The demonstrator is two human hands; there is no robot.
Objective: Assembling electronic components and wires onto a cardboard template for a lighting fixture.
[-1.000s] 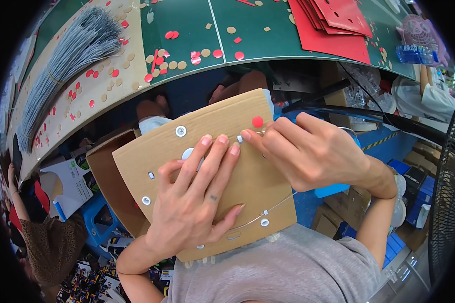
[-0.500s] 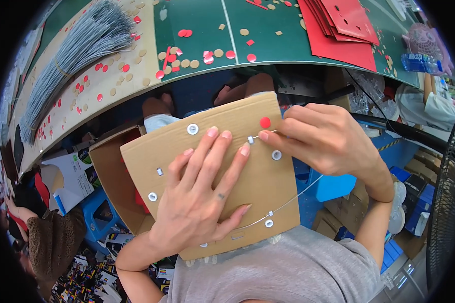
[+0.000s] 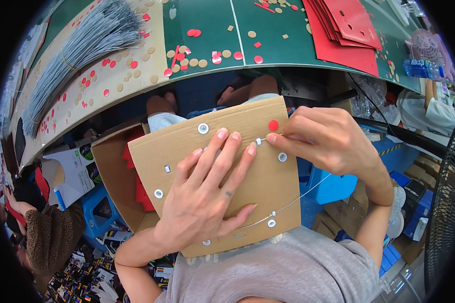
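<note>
A green worktop [image 3: 288, 48] curves across the top, with a bundle of grey cords [image 3: 81, 50] at its left, scattered round red and tan paper discs [image 3: 197, 55] mid-way, and stacked red card sheets [image 3: 349, 30] at the right. Below it, the left hand [image 3: 207, 197] lies flat, fingers spread, on a brown cardboard panel with metal eyelets [image 3: 268, 187] held over the lap. The right hand [image 3: 328, 141] has its fingers pinched together on a thin grey cord end [image 3: 262, 141] at the panel's upper edge.
</note>
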